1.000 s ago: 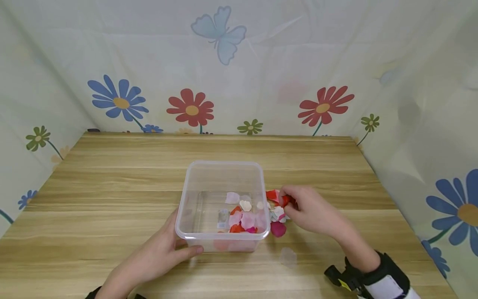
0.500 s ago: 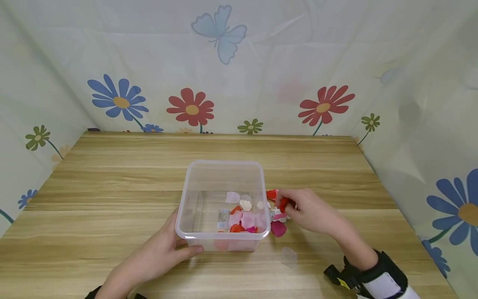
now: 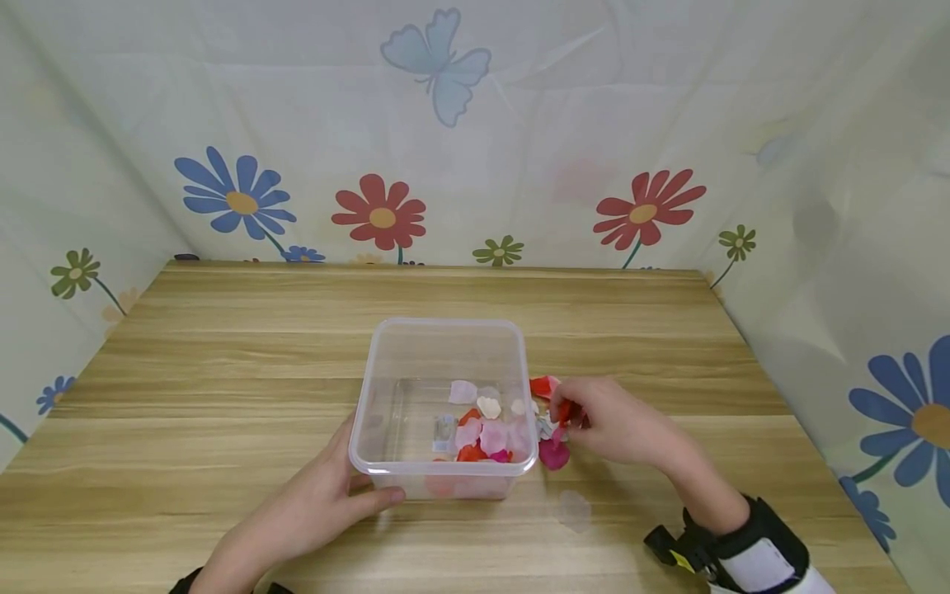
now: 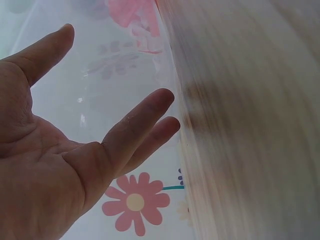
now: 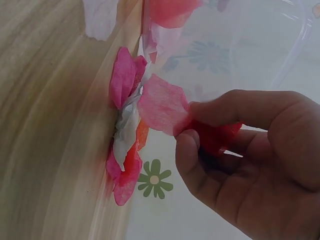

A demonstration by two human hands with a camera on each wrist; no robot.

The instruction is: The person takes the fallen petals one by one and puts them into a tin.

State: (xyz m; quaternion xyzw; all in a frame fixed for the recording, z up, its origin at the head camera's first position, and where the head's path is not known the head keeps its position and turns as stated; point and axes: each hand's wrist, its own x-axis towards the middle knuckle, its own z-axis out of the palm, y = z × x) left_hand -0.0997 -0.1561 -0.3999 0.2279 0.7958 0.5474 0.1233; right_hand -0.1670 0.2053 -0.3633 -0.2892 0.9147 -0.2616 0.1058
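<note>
A clear square plastic box [image 3: 441, 468] stands on the table, with pink, white, red and magenta fabric petals [image 3: 492, 437] lying in its right part. My left hand [image 3: 319, 503] rests at the box's left front corner, thumb along the front and fingers fairly straight in the left wrist view. To the right of the box, my right hand [image 3: 609, 417] pinches a pink petal [image 5: 164, 106] between thumb and index finger. Red petals [image 5: 215, 137] are gathered inside its curled fingers. Beneath it sits a small petal pile with a magenta petal [image 5: 122, 77] and a white petal [image 5: 127, 130].
One translucent whitish petal [image 3: 575, 511] lies alone on the wooden table [image 3: 223, 346], in front of the pile. A flower-printed curtain [image 3: 519, 124] hangs behind the table and along its sides.
My right hand has shifted slightly within the pile, and a pink petal has come up between its fingertips. My left hand and the box have stayed in place.
</note>
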